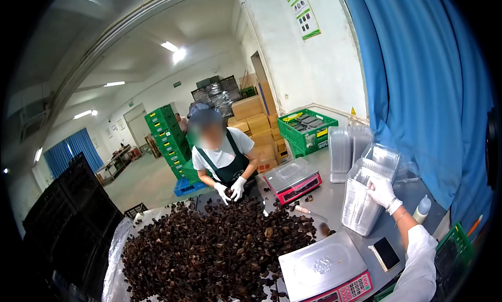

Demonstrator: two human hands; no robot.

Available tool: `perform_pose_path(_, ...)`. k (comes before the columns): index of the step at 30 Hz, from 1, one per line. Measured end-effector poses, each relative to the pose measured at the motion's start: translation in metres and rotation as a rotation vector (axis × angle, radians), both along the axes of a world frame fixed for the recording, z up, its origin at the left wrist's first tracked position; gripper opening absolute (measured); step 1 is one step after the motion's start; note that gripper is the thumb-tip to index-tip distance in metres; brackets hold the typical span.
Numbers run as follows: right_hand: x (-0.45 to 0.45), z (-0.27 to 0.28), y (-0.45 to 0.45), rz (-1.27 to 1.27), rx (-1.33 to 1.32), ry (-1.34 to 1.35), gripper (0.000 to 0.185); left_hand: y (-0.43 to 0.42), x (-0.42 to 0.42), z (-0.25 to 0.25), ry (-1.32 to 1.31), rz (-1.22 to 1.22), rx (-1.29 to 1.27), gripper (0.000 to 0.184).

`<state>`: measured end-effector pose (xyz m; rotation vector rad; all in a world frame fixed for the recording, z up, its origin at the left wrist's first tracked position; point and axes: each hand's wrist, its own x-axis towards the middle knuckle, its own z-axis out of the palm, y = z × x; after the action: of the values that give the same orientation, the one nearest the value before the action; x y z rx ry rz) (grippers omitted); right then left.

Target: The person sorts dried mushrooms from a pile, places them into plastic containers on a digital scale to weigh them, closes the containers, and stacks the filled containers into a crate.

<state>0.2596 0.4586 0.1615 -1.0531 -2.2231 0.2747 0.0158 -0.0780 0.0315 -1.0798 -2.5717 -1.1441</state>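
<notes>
My right hand (381, 192), in a white glove, reaches to a stack of clear plastic trays (361, 210) on the right of the table. Its fingers are closed on the edge of a tray in that stack; how many they grip is hard to see. More clear trays (340, 154) stand upright behind it. I cannot make out my left hand. A silver-topped weighing scale (322, 264) with a pink front stands near me, left of a phone (386, 254). Left of the scale lies a wide heap of dark dried mushrooms or fungus (204, 249).
Across the table a person in a dark apron (230, 163) handles pieces with white gloves. A second scale (293, 179), a small tool (303, 210) and a bottle (422, 209) stand about. Green crates (308, 129), boxes (256, 123) and black crates (68, 223) surround the table.
</notes>
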Motion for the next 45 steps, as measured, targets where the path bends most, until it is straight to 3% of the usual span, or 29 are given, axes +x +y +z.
perform_pose_path(9, 0.001, -0.005, 0.008, 0.009, 0.078, -0.052, 0.019, 0.165, 0.002, 0.066, 0.070, -0.528, 0.033, 0.016)
perform_pose_path(17, 0.012, 0.001, 0.018, 0.199, -0.039, 0.005, 0.018, 0.331, 0.027, 0.095, 0.240, -0.904, 0.128, 0.039)
perform_pose_path(22, -0.001, -0.010, 0.013, 0.081, 0.277, -0.236, 0.016, 0.403, 0.052, 0.089, 0.529, -0.891, 0.073, 0.060)
perform_pose_path(27, -0.007, -0.006, 0.011, 0.090, 0.345, -0.224, 0.017, 0.436, 0.076, 0.074, 0.439, -0.843, 0.062, 0.074)
perform_pose_path(29, -0.004, -0.006, 0.013, 0.135, 0.210, -0.112, 0.018, 0.442, 0.081, 0.075, 0.357, -0.877, 0.090, 0.078)
perform_pose_path(35, 0.000, -0.001, 0.017, 0.095, 0.155, -0.156, 0.026, 0.459, 0.097, 0.069, 0.333, -0.917, 0.086, 0.086)
perform_pose_path(41, 0.005, 0.009, 0.015, 0.195, 0.021, -0.026, 0.024, 0.469, 0.104, 0.063, 0.183, -0.946, 0.124, 0.088)
perform_pose_path(45, 0.014, 0.008, 0.023, 0.248, -0.074, -0.022, 0.021, 0.473, 0.104, 0.061, 0.233, -0.928, 0.133, 0.089)
